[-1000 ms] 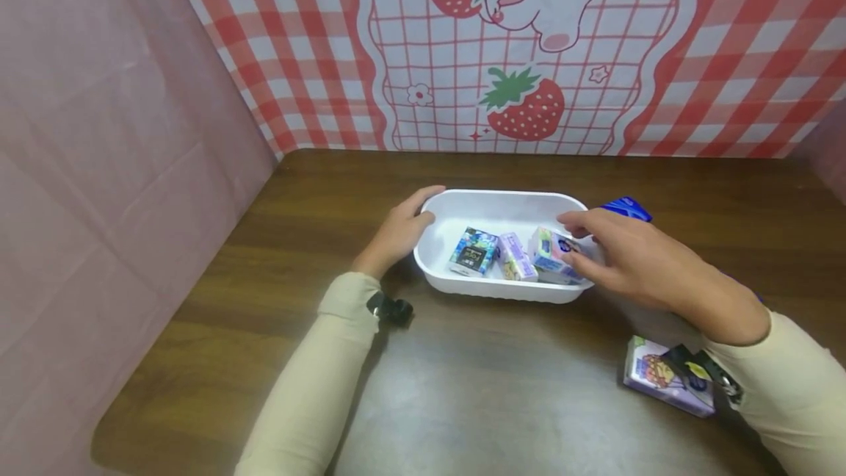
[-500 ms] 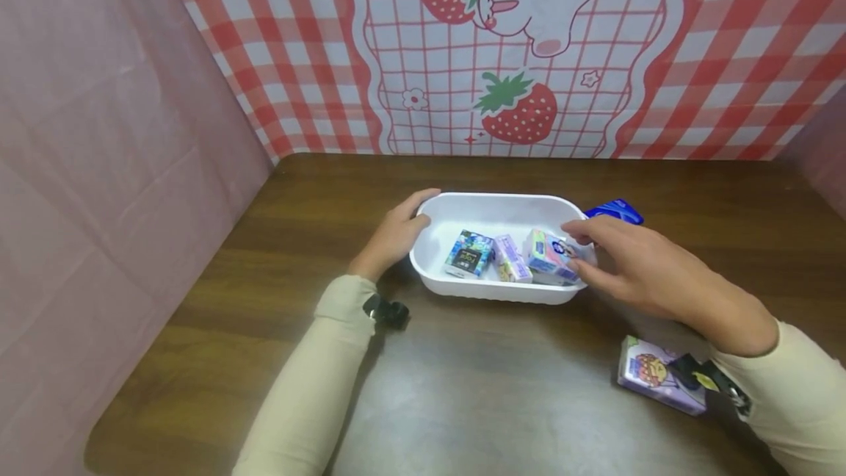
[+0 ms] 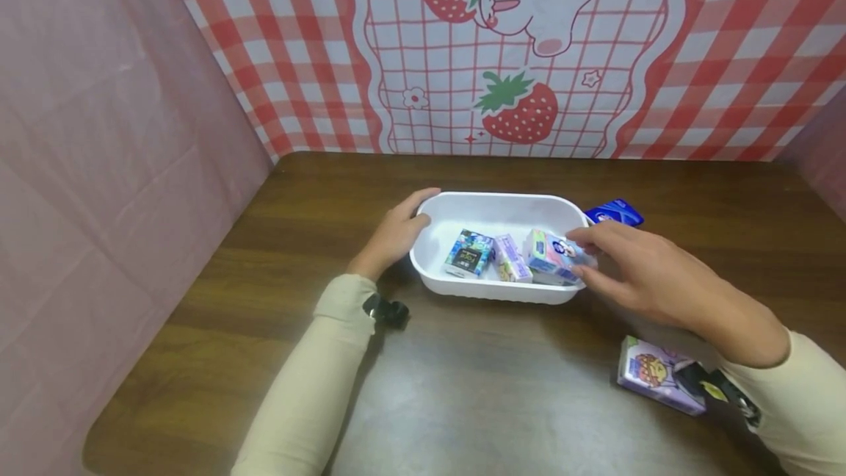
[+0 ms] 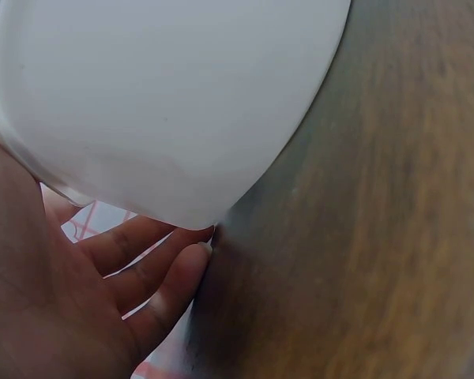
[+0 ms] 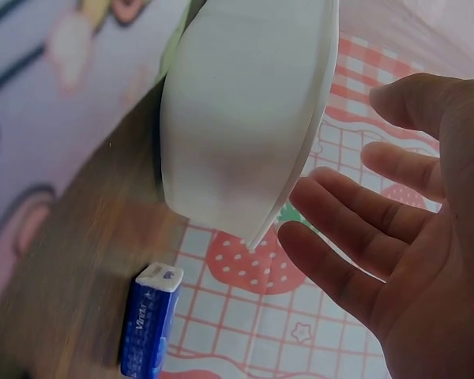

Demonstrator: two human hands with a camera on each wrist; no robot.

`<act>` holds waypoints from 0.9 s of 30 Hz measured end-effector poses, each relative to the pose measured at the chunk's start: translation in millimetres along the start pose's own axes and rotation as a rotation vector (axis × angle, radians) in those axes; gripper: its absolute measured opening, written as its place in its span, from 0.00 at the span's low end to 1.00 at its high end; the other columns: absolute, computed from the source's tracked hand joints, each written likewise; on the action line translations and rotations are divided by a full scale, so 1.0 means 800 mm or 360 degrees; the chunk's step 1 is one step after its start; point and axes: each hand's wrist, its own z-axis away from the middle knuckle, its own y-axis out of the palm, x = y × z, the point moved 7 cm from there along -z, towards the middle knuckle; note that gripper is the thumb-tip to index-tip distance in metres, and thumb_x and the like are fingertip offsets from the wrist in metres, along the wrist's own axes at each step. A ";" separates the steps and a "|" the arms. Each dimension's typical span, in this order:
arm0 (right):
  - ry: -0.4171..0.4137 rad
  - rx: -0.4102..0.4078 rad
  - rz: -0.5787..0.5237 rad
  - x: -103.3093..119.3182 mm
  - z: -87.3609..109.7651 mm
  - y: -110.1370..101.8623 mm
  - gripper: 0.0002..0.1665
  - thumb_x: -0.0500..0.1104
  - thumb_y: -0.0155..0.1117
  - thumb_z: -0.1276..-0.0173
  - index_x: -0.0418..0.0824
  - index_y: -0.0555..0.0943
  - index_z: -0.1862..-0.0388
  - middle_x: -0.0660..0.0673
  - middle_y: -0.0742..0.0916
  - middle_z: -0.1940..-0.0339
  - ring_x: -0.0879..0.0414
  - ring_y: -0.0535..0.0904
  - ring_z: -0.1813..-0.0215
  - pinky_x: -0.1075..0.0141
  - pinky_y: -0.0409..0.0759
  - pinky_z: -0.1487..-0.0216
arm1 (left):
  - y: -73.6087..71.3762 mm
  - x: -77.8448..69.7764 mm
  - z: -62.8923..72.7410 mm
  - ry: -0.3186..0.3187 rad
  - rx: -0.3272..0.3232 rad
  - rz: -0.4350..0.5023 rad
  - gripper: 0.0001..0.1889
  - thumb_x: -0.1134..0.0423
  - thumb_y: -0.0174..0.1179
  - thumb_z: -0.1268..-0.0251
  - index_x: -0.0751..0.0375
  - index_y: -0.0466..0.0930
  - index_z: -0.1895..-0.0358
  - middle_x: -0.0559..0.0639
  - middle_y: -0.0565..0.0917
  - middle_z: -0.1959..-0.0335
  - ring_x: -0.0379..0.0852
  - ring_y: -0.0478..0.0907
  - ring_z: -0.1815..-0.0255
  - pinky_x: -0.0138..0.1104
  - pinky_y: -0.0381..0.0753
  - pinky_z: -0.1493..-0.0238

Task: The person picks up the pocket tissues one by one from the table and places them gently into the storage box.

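My left hand (image 3: 390, 237) grips the left end of a white plastic tub (image 3: 489, 291), thumb over the rim and fingers along the outer wall. Three small tissue packs lie inside the tub: a dark blue patterned one (image 3: 471, 252), a slim purple one (image 3: 511, 259) and a blue-and-pink one (image 3: 550, 252) tilted at the right end. My right hand (image 3: 651, 278) hovers at the tub's right rim beside the blue-and-pink pack. In the right wrist view its fingers (image 5: 347, 213) are spread and hold nothing.
A purple tissue pack (image 3: 641, 369) with a cartoon lies on the wooden table (image 3: 463, 402) by the right wrist. Behind the tub's right end is a deep blue tissue pack (image 5: 150, 324). A red checked cloth (image 3: 304, 57) hangs at the back, with a pink curtain (image 3: 119, 167) at left.
My right hand has drawn back slightly to the right from the blue-and-pink pack, which stays in the tub. The left hand keeps its hold on the rim.
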 end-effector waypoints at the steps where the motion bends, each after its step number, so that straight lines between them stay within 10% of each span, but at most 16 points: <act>1: -0.0009 -0.0011 0.0008 0.001 0.001 -0.001 0.28 0.44 0.74 0.38 0.42 0.80 0.39 0.48 0.85 0.52 0.55 0.81 0.52 0.51 0.83 0.53 | 0.000 0.000 0.000 0.0000 0.0000 0.0000 0.25 0.62 0.49 0.25 0.41 0.69 0.27 0.48 0.74 0.31 0.49 0.75 0.38 0.47 0.76 0.40; 27: -0.0074 -0.0037 0.0128 0.015 0.026 -0.007 0.17 0.45 0.74 0.38 0.49 0.84 0.50 0.61 0.83 0.62 0.66 0.76 0.63 0.62 0.82 0.65 | -0.001 -0.003 0.001 -0.0010 0.0003 -0.0007 0.25 0.62 0.50 0.25 0.43 0.69 0.27 0.48 0.73 0.30 0.50 0.73 0.35 0.48 0.73 0.37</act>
